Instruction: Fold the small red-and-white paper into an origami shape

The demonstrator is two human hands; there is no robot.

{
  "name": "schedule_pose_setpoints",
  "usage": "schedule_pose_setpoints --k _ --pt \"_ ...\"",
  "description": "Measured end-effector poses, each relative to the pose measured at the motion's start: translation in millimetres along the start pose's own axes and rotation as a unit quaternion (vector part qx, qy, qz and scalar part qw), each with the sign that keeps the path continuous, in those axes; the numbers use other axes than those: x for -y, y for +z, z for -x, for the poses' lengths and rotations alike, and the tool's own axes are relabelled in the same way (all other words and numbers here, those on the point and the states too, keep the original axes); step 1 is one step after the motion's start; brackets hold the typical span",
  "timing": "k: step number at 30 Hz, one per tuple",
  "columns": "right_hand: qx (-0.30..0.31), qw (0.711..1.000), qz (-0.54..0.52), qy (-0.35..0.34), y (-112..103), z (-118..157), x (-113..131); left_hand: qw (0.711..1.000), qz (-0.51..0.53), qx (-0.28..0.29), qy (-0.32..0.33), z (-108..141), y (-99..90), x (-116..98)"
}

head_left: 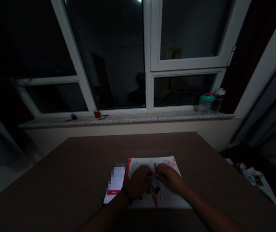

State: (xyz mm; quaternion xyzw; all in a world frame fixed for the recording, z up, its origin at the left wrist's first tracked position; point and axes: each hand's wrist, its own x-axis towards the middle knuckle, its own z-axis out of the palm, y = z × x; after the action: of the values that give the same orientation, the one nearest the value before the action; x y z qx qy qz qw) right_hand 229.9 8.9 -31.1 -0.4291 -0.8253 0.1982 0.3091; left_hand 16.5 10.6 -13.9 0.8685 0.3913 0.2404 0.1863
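My left hand (139, 181), with a dark band at the wrist, and my right hand (170, 178) meet over a printed sheet (174, 201) on the brown table. Between their closed fingertips is a small pale object (153, 176), too dim to identify. Beneath the hands lies a folded-looking shape (155, 193) in red, white and dark tones. A pink item (169, 162) rests near the sheet's upper right corner. Just left of the sheet is a phone (116, 183) with its screen lit.
The brown table (80, 167) reaches a granite sill (133, 119) below the window. On the sill stand a green-lidded bottle (206, 103), a clear bottle (217, 100), a red item (96, 113) and a small dark item (73, 116). Papers (256, 180) lie beyond the table's right edge.
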Motion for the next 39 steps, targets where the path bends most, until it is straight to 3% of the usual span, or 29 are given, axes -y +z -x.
schedule_pose_setpoints --k 10,19,28,39 --pt "0.016 0.998 0.055 -0.031 -4 -4 4 0.999 -0.003 -0.017 0.028 -6 2.5 5" --pt "0.053 0.988 0.134 -0.056 -10 -2 11 0.998 -0.044 0.014 0.049 -7 1.0 3" --pt "0.056 0.984 0.163 -0.049 -13 0 13 0.991 -0.104 0.05 0.069 -2 -4.8 -2" --pt "0.052 0.979 0.177 -0.085 -13 5 11 0.991 -0.104 0.056 0.065 3 -7.4 -2"
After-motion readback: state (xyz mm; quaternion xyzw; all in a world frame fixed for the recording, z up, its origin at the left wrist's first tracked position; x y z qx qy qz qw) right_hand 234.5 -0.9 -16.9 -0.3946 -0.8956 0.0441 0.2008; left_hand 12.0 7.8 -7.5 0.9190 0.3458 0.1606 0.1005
